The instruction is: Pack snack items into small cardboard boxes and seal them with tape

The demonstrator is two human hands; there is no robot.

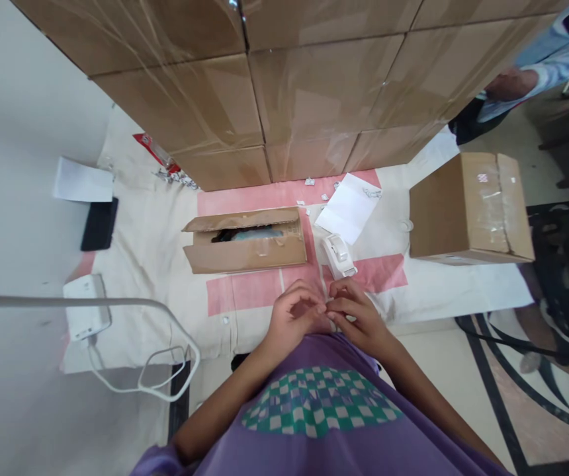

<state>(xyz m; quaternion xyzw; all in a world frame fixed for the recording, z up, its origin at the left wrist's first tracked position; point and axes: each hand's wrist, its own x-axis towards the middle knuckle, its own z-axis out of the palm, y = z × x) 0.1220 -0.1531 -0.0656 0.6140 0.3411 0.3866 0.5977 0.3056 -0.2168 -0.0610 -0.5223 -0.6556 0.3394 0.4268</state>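
Note:
My left hand (295,315) and my right hand (356,312) meet close in front of my body, fingertips pinched together over the pink and cream cloth (245,294). What they pinch is too small to make out. Just beyond my right fingers lies a white switch-like part (338,254). An open cardboard box (245,239) with dark items inside lies ahead of my left hand. A white sheet of paper (348,206) lies past the white part, with small white pieces scattered around it.
A wall of stacked taped cartons (274,86) rises behind the cloth. A closed carton (470,208) sits at right. At left are a white device (86,306) with a cable, a black object (98,223) and paper (82,180). Another person's hand (510,84) shows top right.

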